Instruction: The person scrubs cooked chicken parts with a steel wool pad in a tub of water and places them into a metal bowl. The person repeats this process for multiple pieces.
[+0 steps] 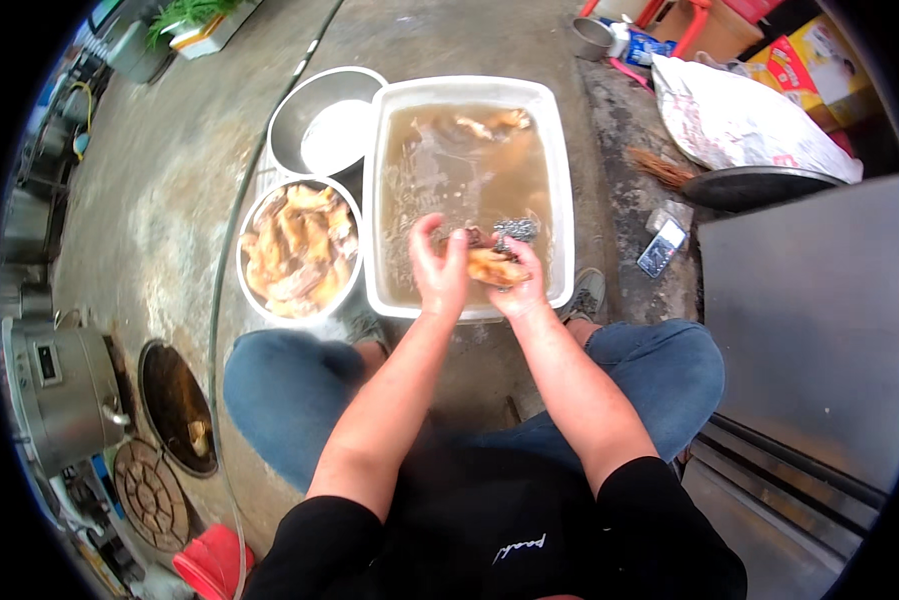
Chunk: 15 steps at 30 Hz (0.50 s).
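Note:
My right hand [522,287] is closed round a yellow-brown piece of skin-on meat [495,267], above the near end of a white rectangular tub [568,200]. A silver steel-wool scrubber [515,230] shows just beyond its fingers; whether the hand grips it too, I cannot tell. My left hand [437,272] is open beside the meat, its thumb and fingers apart. Cloudy brown water [434,165] fills the tub, and another meat piece [504,122] pokes out at its far end. Left of the tub, a round bowl [246,275] holds several similar pieces.
A metal basin [294,120] stands behind the bowl. A hose [231,230] runs along the floor on the left, past an open round drain [174,405] and its cover [149,495]. To the right are a phone [661,248], a white sack [739,115] and a steel cabinet [809,330].

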Tool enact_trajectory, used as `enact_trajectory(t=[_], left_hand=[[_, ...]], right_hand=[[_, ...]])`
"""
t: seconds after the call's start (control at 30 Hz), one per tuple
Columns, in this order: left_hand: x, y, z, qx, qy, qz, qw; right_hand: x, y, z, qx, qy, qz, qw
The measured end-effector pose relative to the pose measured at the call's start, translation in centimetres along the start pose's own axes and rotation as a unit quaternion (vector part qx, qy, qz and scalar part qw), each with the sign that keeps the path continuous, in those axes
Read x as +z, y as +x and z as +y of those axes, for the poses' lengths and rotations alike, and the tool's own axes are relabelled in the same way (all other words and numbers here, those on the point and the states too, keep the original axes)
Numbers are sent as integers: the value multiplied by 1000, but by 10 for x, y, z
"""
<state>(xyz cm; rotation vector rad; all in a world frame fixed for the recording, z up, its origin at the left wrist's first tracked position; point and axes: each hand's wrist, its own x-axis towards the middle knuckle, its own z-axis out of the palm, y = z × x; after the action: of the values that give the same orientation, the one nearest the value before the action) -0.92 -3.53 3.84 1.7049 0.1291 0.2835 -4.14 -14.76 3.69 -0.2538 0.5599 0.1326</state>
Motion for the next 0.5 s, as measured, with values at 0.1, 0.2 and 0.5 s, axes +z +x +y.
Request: enact_trajectory(t=[0.1,0.2,0.5], left_hand=[[-4,1,24,-350,-362,-136,853],[-20,0,30,-455,-499,-240,697],[-41,29,-25,-491,-457,-177,721]], right_hand=[[18,-6,-10,-54,-75,-59,994],[15,-5,-13,-116,-201,-82,969],[-81,50,-33,-160,-705,179,667]])
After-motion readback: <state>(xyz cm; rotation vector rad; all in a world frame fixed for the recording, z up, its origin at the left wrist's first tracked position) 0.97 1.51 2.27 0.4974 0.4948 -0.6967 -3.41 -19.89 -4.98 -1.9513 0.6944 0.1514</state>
